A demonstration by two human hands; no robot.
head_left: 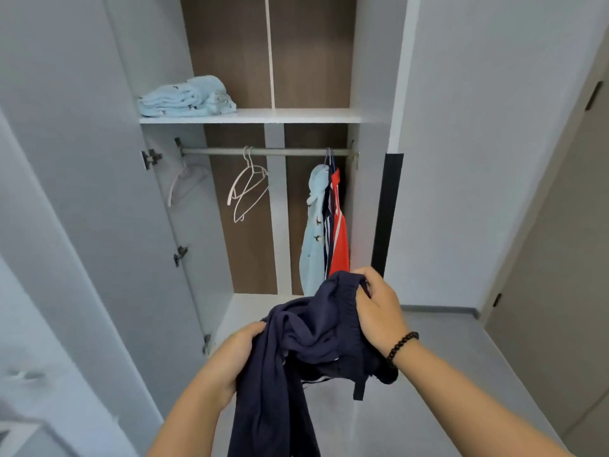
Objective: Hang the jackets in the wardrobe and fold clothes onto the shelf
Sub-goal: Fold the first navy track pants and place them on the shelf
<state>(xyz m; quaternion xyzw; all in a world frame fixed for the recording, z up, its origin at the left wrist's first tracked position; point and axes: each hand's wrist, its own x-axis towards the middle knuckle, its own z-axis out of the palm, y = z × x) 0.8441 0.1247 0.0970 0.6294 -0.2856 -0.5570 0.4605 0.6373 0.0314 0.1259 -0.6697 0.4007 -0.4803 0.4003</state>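
Head view: navy garment between both hands' fingers

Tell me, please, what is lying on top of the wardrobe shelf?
A folded light blue garment lies at the left end of the shelf; the rest shows bare board. What its folds cover cannot be seen.

pale grey walls and grey floor; a beige door at right, 1 black strip on the corner.
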